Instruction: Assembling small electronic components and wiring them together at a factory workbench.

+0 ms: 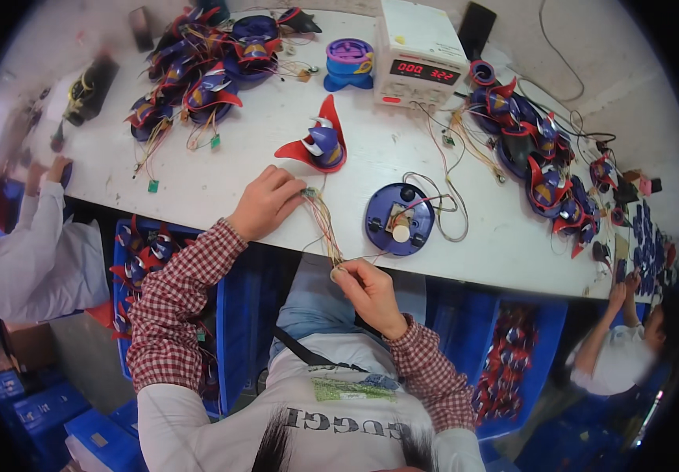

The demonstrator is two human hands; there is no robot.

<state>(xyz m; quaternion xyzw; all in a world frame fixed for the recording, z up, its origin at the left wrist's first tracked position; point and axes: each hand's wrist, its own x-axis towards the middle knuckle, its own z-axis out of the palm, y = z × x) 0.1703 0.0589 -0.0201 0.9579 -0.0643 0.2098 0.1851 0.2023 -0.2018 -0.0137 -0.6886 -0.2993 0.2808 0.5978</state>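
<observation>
My left hand (264,203) is pinched on a small green circuit board (308,193) near the table's front edge. Multicoloured wires (322,224) run from the board down to my right hand (371,293), whose fingertips are closed on their ends and a small round piece I cannot make out clearly. Just beyond the board stands a purple toy figure part (325,146) with white horns and a red pointed collar. Right of the wires lies a round purple toy base (374,206), its inside showing a pale round part and thin leads.
A white power supply (420,43) with a lit red display stands at the back, beside a blue and purple tub (349,64). Wired toy parts are heaped at the back left and right. Blue bins (233,338) with more parts stand below the table. People sit at both sides.
</observation>
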